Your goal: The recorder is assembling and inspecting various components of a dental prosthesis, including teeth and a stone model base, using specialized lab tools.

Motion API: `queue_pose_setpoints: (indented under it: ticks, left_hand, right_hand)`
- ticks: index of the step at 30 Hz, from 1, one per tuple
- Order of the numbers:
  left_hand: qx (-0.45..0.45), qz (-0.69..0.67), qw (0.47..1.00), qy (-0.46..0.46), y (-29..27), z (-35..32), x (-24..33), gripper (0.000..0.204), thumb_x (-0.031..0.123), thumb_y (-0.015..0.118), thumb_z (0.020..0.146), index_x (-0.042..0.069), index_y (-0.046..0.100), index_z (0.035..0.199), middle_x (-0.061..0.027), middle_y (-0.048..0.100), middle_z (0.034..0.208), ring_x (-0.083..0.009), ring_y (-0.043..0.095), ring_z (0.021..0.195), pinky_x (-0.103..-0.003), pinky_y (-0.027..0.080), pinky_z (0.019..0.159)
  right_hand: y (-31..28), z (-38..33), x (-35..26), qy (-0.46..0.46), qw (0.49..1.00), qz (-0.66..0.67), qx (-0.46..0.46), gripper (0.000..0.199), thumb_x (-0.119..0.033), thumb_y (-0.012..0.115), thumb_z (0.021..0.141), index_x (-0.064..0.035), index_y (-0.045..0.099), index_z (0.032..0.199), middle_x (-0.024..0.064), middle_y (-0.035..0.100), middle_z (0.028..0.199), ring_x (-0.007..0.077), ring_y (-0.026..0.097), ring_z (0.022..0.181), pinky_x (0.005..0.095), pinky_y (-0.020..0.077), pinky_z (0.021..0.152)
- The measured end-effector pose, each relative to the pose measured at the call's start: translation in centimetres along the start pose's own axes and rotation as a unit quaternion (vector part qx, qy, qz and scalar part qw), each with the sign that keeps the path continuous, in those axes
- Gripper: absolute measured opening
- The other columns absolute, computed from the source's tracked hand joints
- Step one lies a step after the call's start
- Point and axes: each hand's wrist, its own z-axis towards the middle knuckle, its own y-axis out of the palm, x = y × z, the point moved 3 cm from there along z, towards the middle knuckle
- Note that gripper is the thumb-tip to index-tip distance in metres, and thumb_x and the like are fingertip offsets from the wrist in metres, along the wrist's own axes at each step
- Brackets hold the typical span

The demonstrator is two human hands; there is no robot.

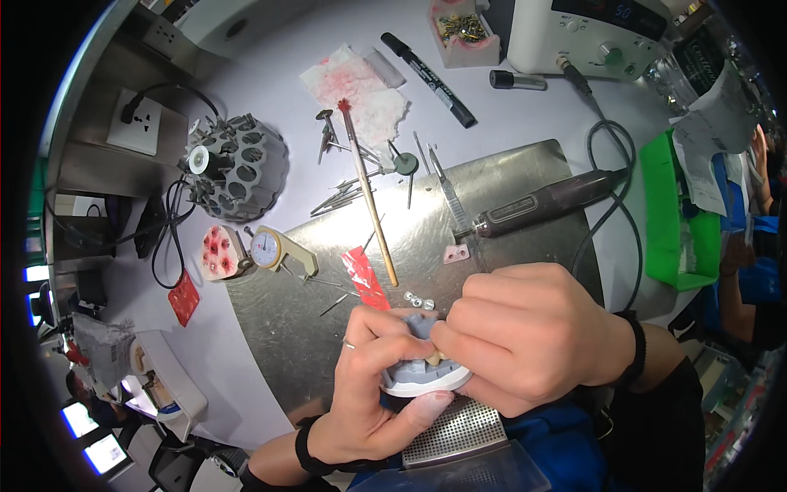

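My left hand [365, 389] is wrapped round a grey dental model [403, 379] with a white base, thumb along the base's near edge. My right hand [533, 336] is closed against the model's right side, its curled fingers pressing on the top. Between the fingertips of both hands shows a small tooth-coloured piece [434, 358]; the right fingers hide part of it. Just beyond the model lie a few small metal crowns [420, 301] and a red plastic packet [364, 277]. A pink piece with holes [457, 253] rests farther off.
A dark handpiece [549, 203] lies on the metal plate [320, 238], its cable running to a white control unit [586, 37]. A long brush [369, 197], a dial caliper [275, 250], loose burs and a grey bur holder [242, 168] are around. A perforated metal grille [455, 435] lies below my hands.
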Motion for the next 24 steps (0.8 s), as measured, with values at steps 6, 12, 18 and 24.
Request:
queue_pose_setpoints:
  ticks: [6, 12, 18, 24]
  left_hand:
    - [0.007, 0.052, 0.998, 0.027, -0.7, -0.9, -1.7, 0.056, 0.016, 0.074, 0.089, 0.002, 0.048, 0.137, -0.0153, 0.050, 0.116, -0.0286, 0.055, 0.112, -0.043, 0.046, 0.098]
    - [0.076, 0.113, 0.990, -0.025, -2.0, -3.5, -2.5, 0.053, 0.016, 0.072, 0.100, -0.005, 0.045, 0.140, -0.0223, 0.056, 0.128, -0.0295, 0.057, 0.116, -0.044, 0.046, 0.102]
    - [0.094, 0.279, 0.954, -0.058, -3.1, -2.9, -2.5, 0.051, 0.011, 0.073, 0.098, -0.004, 0.048, 0.140, -0.0221, 0.058, 0.129, -0.0272, 0.059, 0.115, -0.042, 0.051, 0.100]
    - [0.134, 0.125, 0.975, -0.125, -4.2, -3.9, -2.5, 0.053, 0.010, 0.074, 0.097, -0.002, 0.049, 0.141, -0.0220, 0.058, 0.130, -0.0270, 0.059, 0.116, -0.042, 0.053, 0.100]
  right_hand:
    - [1.0, -1.0, 0.4, -0.010, 0.999, -0.033, 0.014, 0.026, -0.022, 0.072, 0.067, -0.0028, 0.066, 0.084, 0.0032, 0.057, 0.078, 0.0201, 0.059, 0.073, 0.0316, 0.0483, 0.056]
    - [2.4, -0.1, -0.4, -0.003, 0.998, -0.041, 0.042, 0.024, -0.020, 0.071, 0.076, 0.0007, 0.065, 0.088, 0.0079, 0.061, 0.084, 0.0256, 0.063, 0.079, 0.0359, 0.0528, 0.066]
    - [2.1, -0.3, 0.2, -0.024, 0.997, -0.049, 0.049, 0.021, -0.019, 0.074, 0.073, -0.0001, 0.065, 0.078, 0.0120, 0.061, 0.077, 0.0314, 0.063, 0.076, 0.0429, 0.0526, 0.064]
    - [1.6, 0.1, 1.5, 0.092, 0.951, 0.295, 0.021, 0.023, -0.020, 0.079, 0.068, 0.0010, 0.078, 0.077, 0.0205, 0.066, 0.076, 0.0359, 0.066, 0.072, 0.0417, 0.0519, 0.066]
